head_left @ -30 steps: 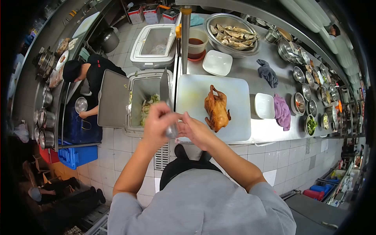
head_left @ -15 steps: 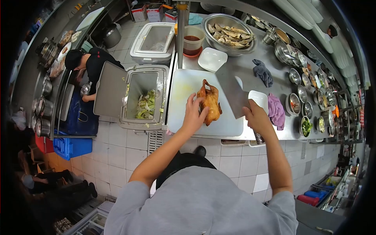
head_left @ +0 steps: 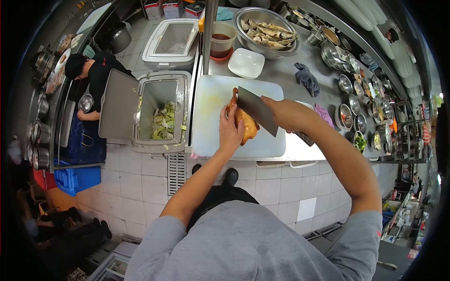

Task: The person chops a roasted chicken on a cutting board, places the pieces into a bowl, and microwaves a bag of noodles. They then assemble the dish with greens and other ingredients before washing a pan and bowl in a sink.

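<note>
A whole golden-brown roast chicken [head_left: 249, 127] lies on the white cutting board [head_left: 211, 136]. My left hand [head_left: 229, 129] grips its left side, thumb and fingers pressed on the skin. In my right hand [head_left: 287, 114] is a cleaver [head_left: 257, 110], fingers closed round its handle. The broad blade slants over the upper right of the bird and hides part of it, with its tip end near the bird's narrow top.
Beyond the board stand a white square dish [head_left: 246, 63], a tub of dark sauce [head_left: 221, 40] and a steel bowl of fish [head_left: 267, 33]. Cloths [head_left: 307, 79] and small metal bowls [head_left: 345, 117] are to the right. Left is an open bin [head_left: 180, 129] with greens; another person [head_left: 101, 77] works beyond it.
My right hand has swung the cleaver left, from beside the board to over the chicken. My left hand has closed in from spread fingers onto the bird. The view has shifted slightly.
</note>
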Motion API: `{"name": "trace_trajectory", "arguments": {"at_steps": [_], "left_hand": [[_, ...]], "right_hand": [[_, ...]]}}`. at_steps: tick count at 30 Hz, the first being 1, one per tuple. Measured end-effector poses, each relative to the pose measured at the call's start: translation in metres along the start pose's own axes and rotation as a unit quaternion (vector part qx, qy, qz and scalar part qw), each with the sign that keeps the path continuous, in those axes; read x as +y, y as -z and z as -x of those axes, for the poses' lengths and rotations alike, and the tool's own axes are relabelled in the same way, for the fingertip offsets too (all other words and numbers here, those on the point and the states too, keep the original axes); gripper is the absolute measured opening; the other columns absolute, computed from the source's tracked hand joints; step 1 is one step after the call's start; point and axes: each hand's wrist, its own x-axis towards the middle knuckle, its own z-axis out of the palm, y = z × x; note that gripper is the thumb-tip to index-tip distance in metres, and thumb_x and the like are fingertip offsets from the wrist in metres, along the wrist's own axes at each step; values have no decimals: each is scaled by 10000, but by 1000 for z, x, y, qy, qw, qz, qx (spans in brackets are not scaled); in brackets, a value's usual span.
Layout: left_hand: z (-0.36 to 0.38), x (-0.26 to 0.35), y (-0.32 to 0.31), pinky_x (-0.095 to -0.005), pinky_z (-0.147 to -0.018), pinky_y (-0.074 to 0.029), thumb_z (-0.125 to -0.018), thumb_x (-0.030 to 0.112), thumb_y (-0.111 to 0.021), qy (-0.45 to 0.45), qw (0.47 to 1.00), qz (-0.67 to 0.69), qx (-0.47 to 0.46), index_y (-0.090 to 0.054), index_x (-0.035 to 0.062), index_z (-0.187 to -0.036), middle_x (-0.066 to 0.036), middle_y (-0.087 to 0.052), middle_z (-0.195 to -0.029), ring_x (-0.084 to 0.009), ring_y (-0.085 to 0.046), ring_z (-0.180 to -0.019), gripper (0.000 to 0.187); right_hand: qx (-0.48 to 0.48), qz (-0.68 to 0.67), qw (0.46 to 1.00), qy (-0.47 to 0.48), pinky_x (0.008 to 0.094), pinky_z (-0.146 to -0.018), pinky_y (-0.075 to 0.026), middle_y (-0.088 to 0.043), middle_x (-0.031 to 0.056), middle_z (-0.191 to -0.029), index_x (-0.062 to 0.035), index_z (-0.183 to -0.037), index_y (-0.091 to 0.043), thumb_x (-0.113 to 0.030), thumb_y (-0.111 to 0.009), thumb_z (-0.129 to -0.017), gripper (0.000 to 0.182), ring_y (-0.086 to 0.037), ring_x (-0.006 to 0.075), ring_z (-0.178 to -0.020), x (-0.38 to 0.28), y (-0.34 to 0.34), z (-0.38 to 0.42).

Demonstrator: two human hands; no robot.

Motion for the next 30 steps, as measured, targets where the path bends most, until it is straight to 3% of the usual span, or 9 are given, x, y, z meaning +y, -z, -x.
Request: {"name": "trace_trajectory", "arguments": {"at_steps": [8, 14, 17, 20, 26, 29, 30], "left_hand": [[0, 1, 2, -514, -1032, -389, -896, 212, -597, 23, 1000, -2, -9, -381, 143, -1474, -260, -302, -1466, -453, -403, -1302, 621], [0, -2, -3, -522, -966, -404, -874, 238, -617, 36, 999, -9, 8, -378, 183, -1484, -223, -305, -1484, -401, -387, -1336, 657], [1, -3, -6, -525, -978, -400, -883, 236, -608, 33, 999, -4, 11, -373, 180, -1485, -227, -302, -1483, -408, -392, -1329, 648], [1, 2, -1, -527, -1008, -390, -902, 223, -594, 33, 999, -11, -1, -366, 162, -1486, -252, -299, -1472, -443, -406, -1307, 630], [1, -1, -6, -528, -1017, -385, -894, 199, -603, 27, 1000, -17, 4, -362, 169, -1492, -245, -299, -1478, -446, -404, -1309, 645], [0, -1, -5, -529, -1015, -387, -890, 184, -611, 20, 999, -27, 4, -363, 170, -1490, -242, -301, -1480, -444, -405, -1310, 650], [2, 1, -4, -527, -1015, -388, -888, 178, -614, 19, 999, -32, 2, -363, 170, -1488, -243, -302, -1479, -443, -405, -1310, 651]], "right_hand": [[-65, 47, 997, -17, 385, -557, -544, -693, 214, -811, -63, -1530, -260, 6, -445, -817, 740, -682, 277, -578, -28, 20, -27], [-96, 38, 995, -14, 356, -551, -552, -675, 192, -752, -50, -1540, -207, -58, -440, -851, 727, -680, 249, -550, -35, 13, -54], [-114, 20, 993, -24, 372, -510, -545, -700, 183, -812, -37, -1550, -170, 89, -494, -743, 879, -688, 256, -588, -30, 10, -62], [-103, 1, 995, -2, 355, -519, -540, -659, 164, -742, -18, -1518, -224, -105, -453, -877, 686, -676, 246, -550, -25, 11, -51], [-136, -18, 991, -5, 341, -512, -537, -632, 118, -700, -53, -1495, -264, -97, -412, -901, 613, -660, 222, -537, -17, 1, -63], [-115, -65, 991, -9, 381, -508, -533, -688, 196, -783, -31, -1450, -291, 75, -506, -723, 766, -688, 259, -581, -18, -5, -56], [-124, -81, 989, 7, 376, -505, -530, -687, 193, -781, -53, -1450, -302, 76, -508, -729, 760, -687, 259, -580, -18, 1, -48]]}}
